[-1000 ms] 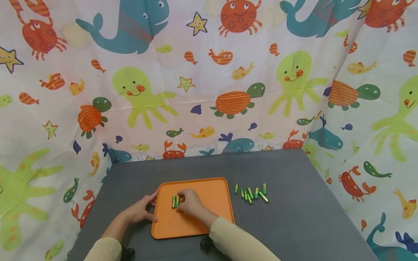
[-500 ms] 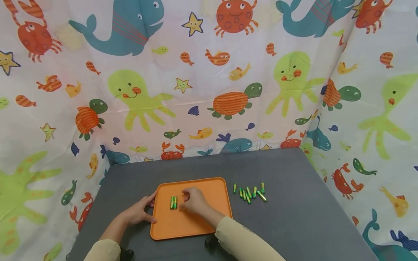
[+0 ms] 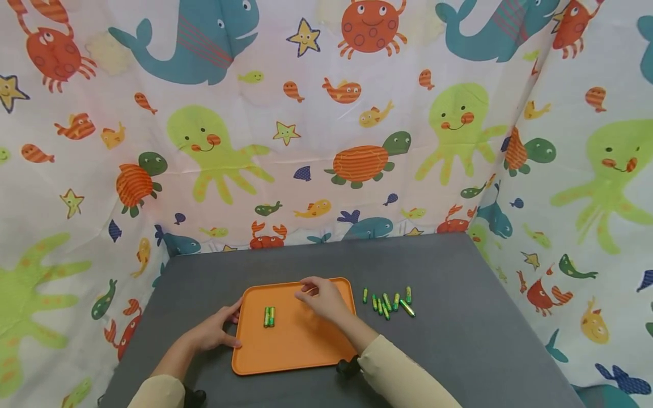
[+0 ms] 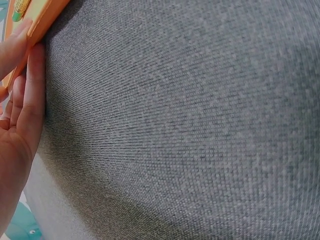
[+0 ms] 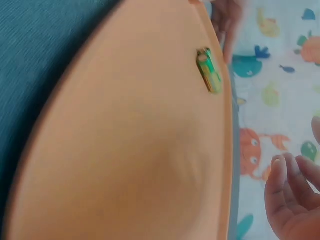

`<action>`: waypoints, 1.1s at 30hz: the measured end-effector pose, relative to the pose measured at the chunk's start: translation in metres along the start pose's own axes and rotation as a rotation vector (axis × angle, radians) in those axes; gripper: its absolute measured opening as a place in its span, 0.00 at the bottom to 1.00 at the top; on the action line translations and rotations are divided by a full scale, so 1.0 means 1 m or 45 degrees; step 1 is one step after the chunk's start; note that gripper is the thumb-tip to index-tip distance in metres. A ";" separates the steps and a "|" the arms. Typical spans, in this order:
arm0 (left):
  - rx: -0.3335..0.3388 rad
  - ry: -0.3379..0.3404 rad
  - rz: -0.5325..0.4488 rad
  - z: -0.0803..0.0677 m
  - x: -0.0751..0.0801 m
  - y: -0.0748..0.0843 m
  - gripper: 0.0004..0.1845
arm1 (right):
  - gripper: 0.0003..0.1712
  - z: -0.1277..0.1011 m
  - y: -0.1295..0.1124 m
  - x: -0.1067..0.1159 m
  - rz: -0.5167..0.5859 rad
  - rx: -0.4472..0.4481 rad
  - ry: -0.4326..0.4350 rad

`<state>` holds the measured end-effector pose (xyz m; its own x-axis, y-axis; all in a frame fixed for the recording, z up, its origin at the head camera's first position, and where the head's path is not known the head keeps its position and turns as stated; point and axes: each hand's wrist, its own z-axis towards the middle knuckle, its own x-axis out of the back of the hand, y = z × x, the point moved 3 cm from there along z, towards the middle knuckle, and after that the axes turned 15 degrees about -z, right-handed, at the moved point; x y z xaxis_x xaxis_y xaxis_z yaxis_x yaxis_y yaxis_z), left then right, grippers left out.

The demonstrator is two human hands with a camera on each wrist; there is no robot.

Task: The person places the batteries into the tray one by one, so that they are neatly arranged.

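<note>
On the orange tray [image 3: 296,350], two green-and-yellow batteries [image 3: 269,317] lie side by side, left of the middle. My left hand [image 3: 209,333] holds the tray's left edge; in the left wrist view a finger or thumb [image 4: 12,52] overlaps the rim while other fingers lie against its outer side. Above the far right part of the tray is my right hand [image 3: 323,299], fingers loosely bent and holding nothing. The right wrist view shows those bare fingertips too, with the batteries [image 5: 209,71] farther off near the tray's rim.
Several more green batteries [image 3: 386,306] lie scattered on the grey table [image 3: 439,345] right of the tray. Behind and beside the table hangs a white curtain [image 3: 306,198] printed with sea animals.
My right hand has let go of the second battery, now beside the first on the tray, and moved right and away from it. My left hand keeps its place at the tray's edge.
</note>
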<state>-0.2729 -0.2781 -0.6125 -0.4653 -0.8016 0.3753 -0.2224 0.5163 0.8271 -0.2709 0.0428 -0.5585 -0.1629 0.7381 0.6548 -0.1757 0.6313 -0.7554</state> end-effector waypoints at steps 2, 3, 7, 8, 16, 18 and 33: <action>0.002 -0.001 0.000 0.000 0.000 0.000 0.66 | 0.22 -0.004 0.003 0.008 0.000 0.016 0.020; 0.001 -0.003 0.001 -0.001 0.000 0.000 0.66 | 0.22 -0.006 0.005 0.012 -0.002 0.020 0.031; -0.003 -0.006 0.013 -0.002 0.001 -0.002 0.66 | 0.19 -0.016 0.015 0.026 -0.024 0.026 0.088; -0.005 -0.006 0.018 -0.002 0.002 -0.002 0.66 | 0.19 -0.018 0.019 0.030 -0.031 0.021 0.106; -0.045 0.015 0.065 -0.002 0.003 -0.008 0.66 | 0.17 -0.037 0.044 0.058 -0.071 0.040 0.268; -0.055 0.014 0.064 -0.003 0.003 -0.010 0.66 | 0.17 -0.041 0.050 0.064 -0.073 0.031 0.289; -0.064 -0.001 0.032 -0.001 0.003 -0.009 0.66 | 0.23 -0.062 0.129 0.123 -0.239 -0.078 0.393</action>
<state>-0.2718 -0.2855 -0.6181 -0.4708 -0.7884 0.3958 -0.1673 0.5203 0.8374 -0.2538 0.2295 -0.5767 0.1693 0.6392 0.7501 -0.1151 0.7687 -0.6291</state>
